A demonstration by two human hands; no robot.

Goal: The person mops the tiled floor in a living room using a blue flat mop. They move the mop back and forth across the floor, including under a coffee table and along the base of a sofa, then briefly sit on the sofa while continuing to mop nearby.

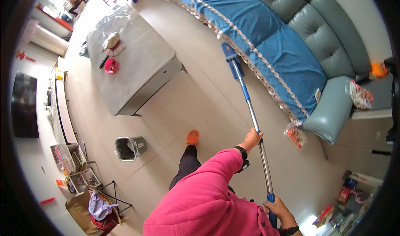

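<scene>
A flat mop with a steel and blue handle (253, 114) slants away from me across the tiled floor (215, 111). My left hand (252, 139) grips the shaft around its middle joint. Lower down, my right hand (278, 207) is closed around the blue grip at the handle's near end. The blue mop head (230, 56) rests on the floor beside the lace-trimmed edge of the blue sofa cover (265, 39); its underside is hidden.
A grey table (140, 54) stands at left, bearing a pink bowl (111, 66). Nearer is a lined trash bin (131, 148). A green leather sofa (331, 108) runs along the right, with a plastic packet (296, 137) by its end. A folding chair (82, 211) holds bags. Far off, a person (76, 0) sits.
</scene>
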